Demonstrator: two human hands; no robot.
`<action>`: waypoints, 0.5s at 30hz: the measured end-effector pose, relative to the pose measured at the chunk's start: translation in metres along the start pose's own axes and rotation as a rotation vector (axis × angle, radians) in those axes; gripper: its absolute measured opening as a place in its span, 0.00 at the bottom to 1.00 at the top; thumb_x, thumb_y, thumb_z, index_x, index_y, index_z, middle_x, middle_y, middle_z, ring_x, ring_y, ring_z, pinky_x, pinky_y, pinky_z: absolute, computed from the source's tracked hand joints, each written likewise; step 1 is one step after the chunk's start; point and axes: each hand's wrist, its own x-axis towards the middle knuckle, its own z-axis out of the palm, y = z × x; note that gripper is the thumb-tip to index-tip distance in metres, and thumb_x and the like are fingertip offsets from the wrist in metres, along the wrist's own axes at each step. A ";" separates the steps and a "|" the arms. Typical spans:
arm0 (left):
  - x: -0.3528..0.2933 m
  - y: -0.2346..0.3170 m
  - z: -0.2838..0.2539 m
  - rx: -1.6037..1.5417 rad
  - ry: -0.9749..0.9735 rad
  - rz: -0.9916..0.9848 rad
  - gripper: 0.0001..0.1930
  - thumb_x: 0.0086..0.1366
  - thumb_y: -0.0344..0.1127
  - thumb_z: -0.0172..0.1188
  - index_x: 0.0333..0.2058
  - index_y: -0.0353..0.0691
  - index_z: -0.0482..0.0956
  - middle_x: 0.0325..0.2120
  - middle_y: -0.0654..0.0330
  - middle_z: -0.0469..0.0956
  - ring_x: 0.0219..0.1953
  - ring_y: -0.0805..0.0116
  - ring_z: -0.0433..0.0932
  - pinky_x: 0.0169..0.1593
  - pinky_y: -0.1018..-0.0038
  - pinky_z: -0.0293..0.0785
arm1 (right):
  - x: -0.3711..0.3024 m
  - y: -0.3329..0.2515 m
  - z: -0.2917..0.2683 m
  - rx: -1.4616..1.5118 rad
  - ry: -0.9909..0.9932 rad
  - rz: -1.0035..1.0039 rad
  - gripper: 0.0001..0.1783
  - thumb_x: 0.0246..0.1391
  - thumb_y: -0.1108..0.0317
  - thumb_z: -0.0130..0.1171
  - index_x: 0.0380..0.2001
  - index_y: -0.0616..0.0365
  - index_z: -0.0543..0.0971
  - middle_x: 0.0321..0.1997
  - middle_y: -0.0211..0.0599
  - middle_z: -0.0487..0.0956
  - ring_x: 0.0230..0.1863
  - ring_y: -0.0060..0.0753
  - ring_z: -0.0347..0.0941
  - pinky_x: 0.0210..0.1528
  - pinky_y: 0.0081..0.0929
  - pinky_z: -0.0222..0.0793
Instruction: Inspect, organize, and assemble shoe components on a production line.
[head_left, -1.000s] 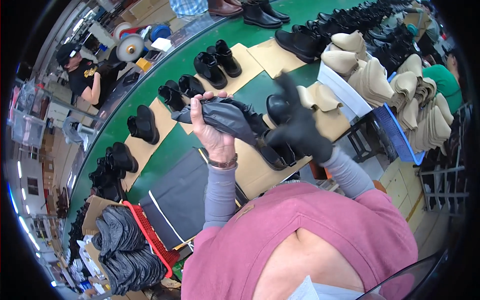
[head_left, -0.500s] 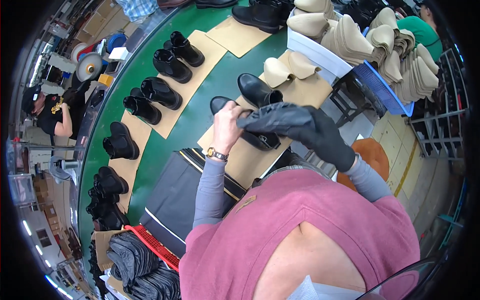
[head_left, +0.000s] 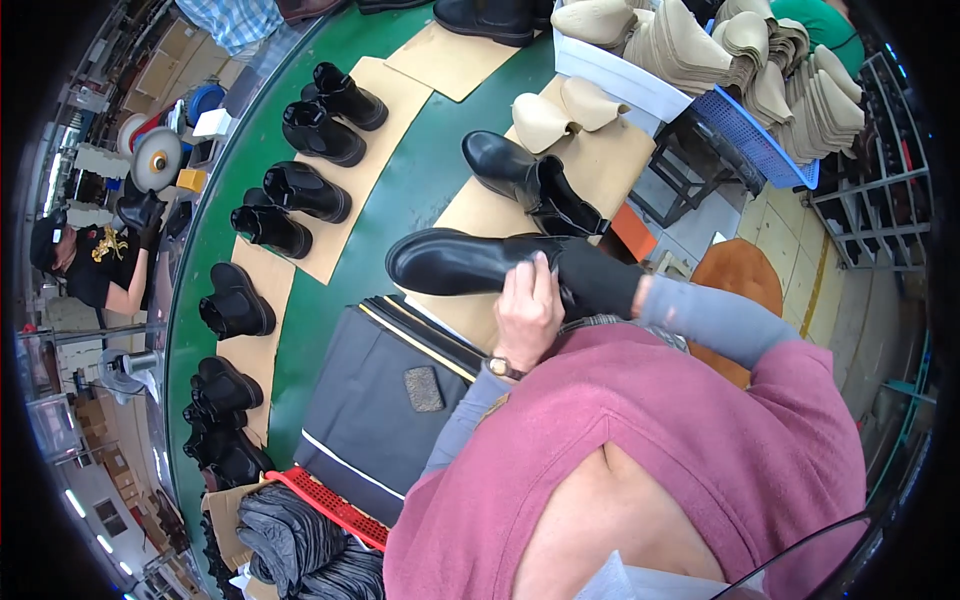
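A black ankle boot (head_left: 450, 262) lies sideways in front of me, its toe pointing left. My right hand (head_left: 603, 282), in a black glove, reaches into the boot's shaft and holds it up; its fingers are hidden. The bare fingers of my left hand (head_left: 530, 308) are bent closed against the near side of the shaft. Just beyond, a second black boot (head_left: 505, 168) rests on brown cardboard (head_left: 622, 165). Two beige curved inserts (head_left: 540, 122) sit at the cardboard's far end.
Black boots (head_left: 322, 135) stand in a row on cardboard strips along the green table (head_left: 400, 175). Folded dark cloth (head_left: 350, 400) carries a grey block (head_left: 423, 389). A red basket (head_left: 330, 508) is lower left; a blue basket (head_left: 755, 140) with beige stacks is at right. Another person works far left.
The crumpled black material between my hands is no longer visible. One boot has left the cardboard and is now on my right hand. My left hand has moved nearer my body.
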 end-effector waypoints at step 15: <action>0.056 -0.049 -0.152 -1.244 0.267 0.123 0.48 0.49 0.61 0.66 0.59 0.29 0.63 0.51 0.30 0.68 0.55 0.33 0.68 0.57 0.43 0.66 | 0.026 -0.042 -0.034 1.387 0.331 -0.300 0.23 0.54 0.73 0.59 0.54 0.64 0.71 0.57 0.38 0.73 0.53 0.25 0.70 0.58 0.26 0.66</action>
